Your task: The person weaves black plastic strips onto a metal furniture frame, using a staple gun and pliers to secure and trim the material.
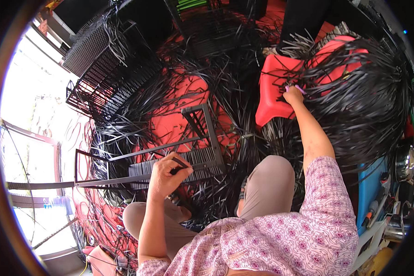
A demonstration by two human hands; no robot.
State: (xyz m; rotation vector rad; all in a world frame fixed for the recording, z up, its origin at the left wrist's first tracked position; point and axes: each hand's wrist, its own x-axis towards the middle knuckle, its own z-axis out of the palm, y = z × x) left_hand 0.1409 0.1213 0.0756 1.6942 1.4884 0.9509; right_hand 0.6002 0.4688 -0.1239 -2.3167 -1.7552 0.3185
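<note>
In front of my knees lies a dark metal frame (pixel 207 122), its lower panel (pixel 175 169) partly wrapped with close rows of flat black strips. My left hand (pixel 166 172) is above that panel, with the fingers closed round a black plastic strip (pixel 181 162). Reaching far to the right, my right hand (pixel 293 94) is closed on a small tool with purple handles (pixel 300 89), perhaps scissors; its blades are hidden. That hand is over a red plastic stool (pixel 277 73), beside a large bundle of loose black strips (pixel 359 96).
Loose black strips cover much of the red floor (pixel 184 92). Woven black baskets or frames (pixel 110 96) stand at the far left. On the right are a blue panel (pixel 371 184) and metal pots (pixel 405 163). A person's dark-clothed leg (pixel 303 20) shows at the far right.
</note>
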